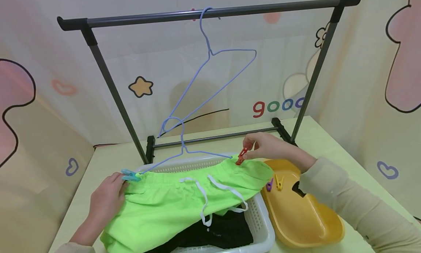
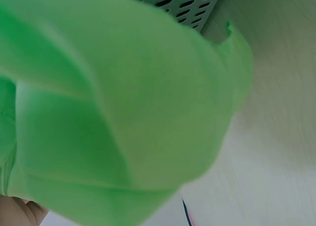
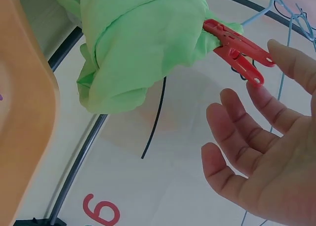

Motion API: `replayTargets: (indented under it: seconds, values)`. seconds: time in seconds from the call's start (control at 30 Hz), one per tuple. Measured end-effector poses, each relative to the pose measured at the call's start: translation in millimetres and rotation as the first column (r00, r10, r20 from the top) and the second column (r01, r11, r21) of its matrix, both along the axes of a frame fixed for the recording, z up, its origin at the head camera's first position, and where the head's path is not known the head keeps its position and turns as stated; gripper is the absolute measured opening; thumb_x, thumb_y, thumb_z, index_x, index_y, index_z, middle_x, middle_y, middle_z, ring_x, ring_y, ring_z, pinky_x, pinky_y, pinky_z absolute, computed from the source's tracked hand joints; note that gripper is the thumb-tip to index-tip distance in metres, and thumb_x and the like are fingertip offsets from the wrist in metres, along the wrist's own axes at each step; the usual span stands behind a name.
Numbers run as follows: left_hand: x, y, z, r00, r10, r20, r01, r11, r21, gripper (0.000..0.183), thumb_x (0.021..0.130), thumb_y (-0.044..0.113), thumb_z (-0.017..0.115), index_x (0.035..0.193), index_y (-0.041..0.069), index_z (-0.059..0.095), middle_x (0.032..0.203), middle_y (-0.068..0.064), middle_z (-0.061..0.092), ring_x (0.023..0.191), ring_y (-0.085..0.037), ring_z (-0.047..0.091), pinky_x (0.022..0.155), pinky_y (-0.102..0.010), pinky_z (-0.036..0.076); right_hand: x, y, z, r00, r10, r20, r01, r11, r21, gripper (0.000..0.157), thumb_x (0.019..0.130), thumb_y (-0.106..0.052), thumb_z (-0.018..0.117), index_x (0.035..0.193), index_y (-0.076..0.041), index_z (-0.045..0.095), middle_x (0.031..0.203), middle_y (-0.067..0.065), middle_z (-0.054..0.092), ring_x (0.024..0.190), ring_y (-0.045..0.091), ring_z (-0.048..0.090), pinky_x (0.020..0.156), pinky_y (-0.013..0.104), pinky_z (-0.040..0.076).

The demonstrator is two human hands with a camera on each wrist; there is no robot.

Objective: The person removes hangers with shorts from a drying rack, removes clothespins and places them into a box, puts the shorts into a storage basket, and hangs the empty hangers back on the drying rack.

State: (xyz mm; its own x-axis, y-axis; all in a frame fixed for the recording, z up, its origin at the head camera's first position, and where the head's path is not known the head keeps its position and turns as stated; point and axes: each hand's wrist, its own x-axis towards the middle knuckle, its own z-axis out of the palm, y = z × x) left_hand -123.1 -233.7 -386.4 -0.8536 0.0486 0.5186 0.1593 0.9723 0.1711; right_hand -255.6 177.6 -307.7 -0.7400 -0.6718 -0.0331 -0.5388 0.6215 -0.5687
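Note:
Bright green shorts with white drawstrings hang by the waistband from a blue wire hanger. A teal clothespin sits at the left waistband corner. There my left hand grips the shorts' edge, its fingertips partly hidden by cloth. At the right corner a red clothespin bites the waistband beside the hanger's end. My right hand holds this clothespin's handles between thumb and index finger, and its other fingers are loosely bent in the right wrist view. Green cloth fills most of the left wrist view.
Beneath the shorts stands a white basket holding black cloth. To its right, a yellow tray contains a purple clothespin and a yellow clothespin. Behind, another blue hanger hangs from a dark rack.

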Motion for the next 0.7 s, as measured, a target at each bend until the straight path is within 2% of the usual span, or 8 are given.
replayTargets:
  seconds: [0.17, 0.37, 0.7]
  values:
    - [-0.9, -1.3, -0.7, 1.0, -0.009, -0.024, 0.009, 1.0, -0.007, 0.014, 0.072, 0.002, 0.065, 0.084, 0.004, 0.059, 0.084, -0.005, 0.059, 0.077, -0.026, 0.057, 0.051, -0.04, 0.045, -1.2, 0.4, -0.6, 1.0, -0.004, 0.02, 0.004, 1.0, -0.026, 0.018, 0.078, -0.022, 0.065, 0.085, -0.009, 0.054, 0.077, -0.001, 0.057, 0.067, 0.017, 0.051, 0.06, 0.026, 0.042]
    - [-1.6, -3.0, -1.5, 0.999, -0.013, -0.038, 0.012, 1.0, -0.007, 0.014, 0.071, 0.002, 0.066, 0.084, 0.005, 0.06, 0.084, -0.005, 0.059, 0.077, -0.026, 0.057, 0.049, -0.04, 0.044, -3.7, -0.3, -4.2, 1.0, -0.021, 0.007, 0.021, 0.999, -0.037, 0.015, 0.079, -0.021, 0.065, 0.084, -0.01, 0.056, 0.074, 0.0, 0.057, 0.065, 0.014, 0.049, 0.058, 0.026, 0.04]
    - [-1.4, -2.9, -1.4, 0.999, -0.017, -0.042, 0.016, 1.0, -0.006, 0.014, 0.071, 0.002, 0.066, 0.084, 0.004, 0.061, 0.083, -0.005, 0.06, 0.076, -0.026, 0.058, 0.049, -0.039, 0.043, -1.4, -5.7, -5.7, 0.994, -0.072, -0.08, 0.068, 0.996, -0.053, 0.009, 0.079, -0.013, 0.065, 0.078, -0.007, 0.058, 0.068, 0.001, 0.058, 0.061, 0.012, 0.045, 0.058, 0.026, 0.039]
